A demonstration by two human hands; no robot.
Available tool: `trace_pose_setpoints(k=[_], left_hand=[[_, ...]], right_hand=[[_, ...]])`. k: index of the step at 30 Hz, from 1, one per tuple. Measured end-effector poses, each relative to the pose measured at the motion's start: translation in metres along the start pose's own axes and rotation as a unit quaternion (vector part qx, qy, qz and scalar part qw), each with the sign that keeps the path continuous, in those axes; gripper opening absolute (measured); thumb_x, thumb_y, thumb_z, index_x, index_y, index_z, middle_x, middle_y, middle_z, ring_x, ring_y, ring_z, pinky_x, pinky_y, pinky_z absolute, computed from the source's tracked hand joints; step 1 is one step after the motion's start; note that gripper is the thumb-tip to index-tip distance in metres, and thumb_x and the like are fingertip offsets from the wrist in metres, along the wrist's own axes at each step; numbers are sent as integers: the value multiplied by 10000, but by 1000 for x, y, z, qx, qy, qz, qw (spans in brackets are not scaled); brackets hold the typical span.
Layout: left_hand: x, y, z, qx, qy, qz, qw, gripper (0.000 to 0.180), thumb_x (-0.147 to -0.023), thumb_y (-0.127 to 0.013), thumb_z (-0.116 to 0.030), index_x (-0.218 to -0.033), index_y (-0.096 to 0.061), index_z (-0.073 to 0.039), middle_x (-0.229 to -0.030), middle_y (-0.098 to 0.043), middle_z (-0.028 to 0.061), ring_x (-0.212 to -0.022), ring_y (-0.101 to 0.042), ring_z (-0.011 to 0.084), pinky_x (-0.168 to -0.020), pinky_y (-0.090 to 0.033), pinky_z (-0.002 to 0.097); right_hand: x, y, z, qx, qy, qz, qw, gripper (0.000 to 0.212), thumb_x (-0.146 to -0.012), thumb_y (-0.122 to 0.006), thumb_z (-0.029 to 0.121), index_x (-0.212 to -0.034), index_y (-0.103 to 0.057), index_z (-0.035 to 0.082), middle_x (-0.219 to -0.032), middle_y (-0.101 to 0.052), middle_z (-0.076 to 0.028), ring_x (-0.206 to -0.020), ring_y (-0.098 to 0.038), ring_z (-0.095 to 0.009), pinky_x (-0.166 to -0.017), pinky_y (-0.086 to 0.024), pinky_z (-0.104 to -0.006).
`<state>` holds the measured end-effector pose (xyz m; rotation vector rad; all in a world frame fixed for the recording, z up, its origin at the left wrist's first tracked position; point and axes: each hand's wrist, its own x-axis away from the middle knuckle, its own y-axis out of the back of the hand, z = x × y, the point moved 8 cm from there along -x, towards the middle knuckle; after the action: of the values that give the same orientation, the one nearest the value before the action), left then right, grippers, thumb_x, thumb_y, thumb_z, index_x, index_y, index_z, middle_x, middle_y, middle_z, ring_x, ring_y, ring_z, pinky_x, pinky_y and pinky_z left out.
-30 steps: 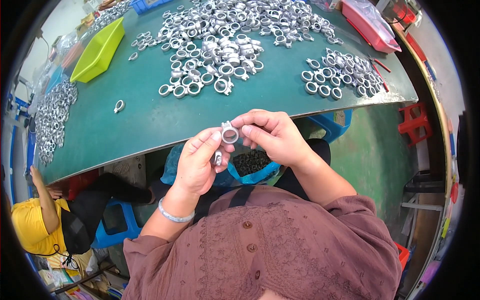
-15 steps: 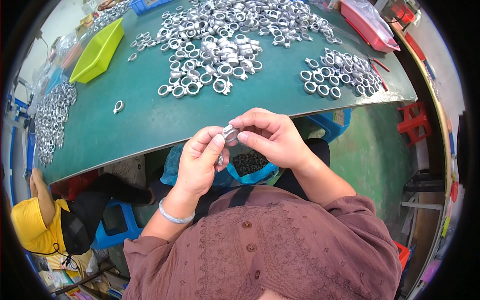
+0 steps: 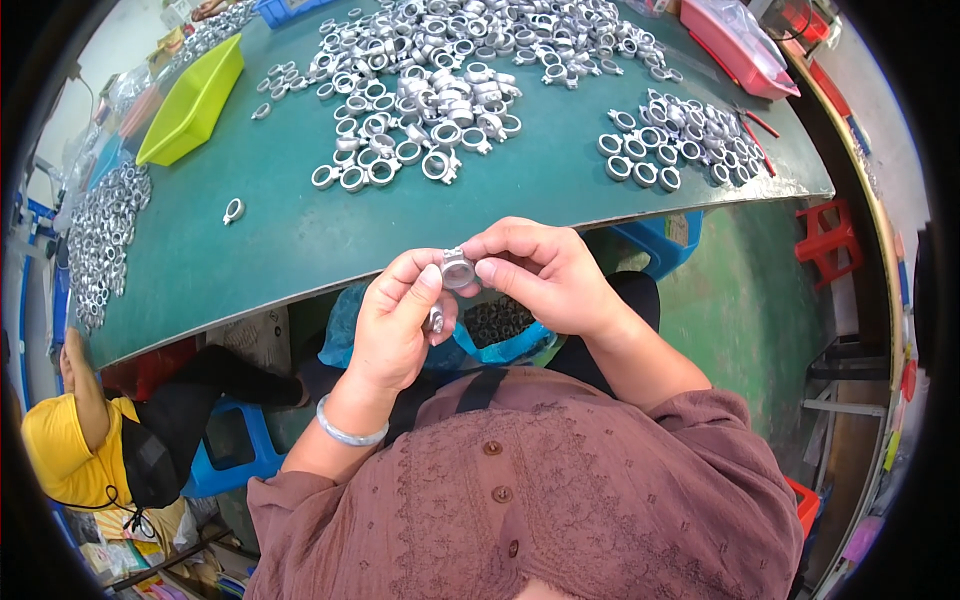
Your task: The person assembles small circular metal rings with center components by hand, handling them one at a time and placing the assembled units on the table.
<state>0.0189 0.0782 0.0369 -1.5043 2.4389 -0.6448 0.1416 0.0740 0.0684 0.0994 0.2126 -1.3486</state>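
Just off the near edge of the green table, both my hands pinch one silvery metal ring clamp (image 3: 457, 270) between thumbs and fingertips. My left hand (image 3: 398, 315) grips its left side and also has another small metal piece (image 3: 436, 319), mostly hidden, tucked in the curled lower fingers. From the right, my right hand (image 3: 548, 275) has its thumb and index finger closed on the same clamp. Below the hands, a blue bag (image 3: 510, 350) holds many dark-looking rings (image 3: 495, 322). A large heap of ring clamps (image 3: 460, 100) covers the far middle of the table.
On the table (image 3: 350, 235) lie a smaller clamp pile (image 3: 680, 140) at right, another heap (image 3: 105, 240) at left and one lone clamp (image 3: 233, 211). A yellow-green tray (image 3: 192, 105), pink tray (image 3: 735, 50) and red-handled pliers (image 3: 760, 140) stand around them. A person in yellow (image 3: 75, 450) sits at left.
The ring clamp between my fingertips has turned a little, its lug now at the top and its opening facing me more. Both hands stay in nearly the same place.
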Motion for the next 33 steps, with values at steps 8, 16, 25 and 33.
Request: trace_pose_setpoints(k=[8, 16, 25, 33], left_hand=[[3, -6, 5, 59, 57, 14, 997, 204, -913, -440, -200, -989, -543, -41, -800, -612, 81, -498, -485, 57, -403, -333, 152], [5, -5, 5, 14, 31, -17, 999, 124, -882, -511, -169, -900, -562, -58, -784, -602, 49, -522, -462, 42, -435, -328, 156], [6, -3, 6, -14, 20, -30, 999, 123, -876, -518, -155, -883, -559, -39, -781, -603, 61, -534, -470, 44, -429, -331, 149], [11, -8, -15, -148, -157, -50, 975, 295, -771, -611, 17, -1038, -486, 3, -892, -558, 52, -733, -510, 70, -643, -415, 172]], right_hand=[[2, 1, -6, -25, -66, 7, 997, 175, -846, -536, 98, -953, -614, -16, -813, -618, -40, -700, -558, -81, -638, -464, -222], [3, 4, -5, -9, -64, 2, 998, 188, -855, -529, 130, -945, -619, -7, -804, -620, -28, -696, -549, -73, -626, -456, -219], [3, 6, -2, 0, -47, 4, 999, 167, -840, -546, 109, -927, -622, -12, -826, -601, -47, -735, -562, -90, -647, -457, -225], [4, 0, 0, -20, -16, 37, 999, 181, -812, -563, -8, -991, -588, -26, -904, -571, -51, -840, -565, -109, -720, -464, -223]])
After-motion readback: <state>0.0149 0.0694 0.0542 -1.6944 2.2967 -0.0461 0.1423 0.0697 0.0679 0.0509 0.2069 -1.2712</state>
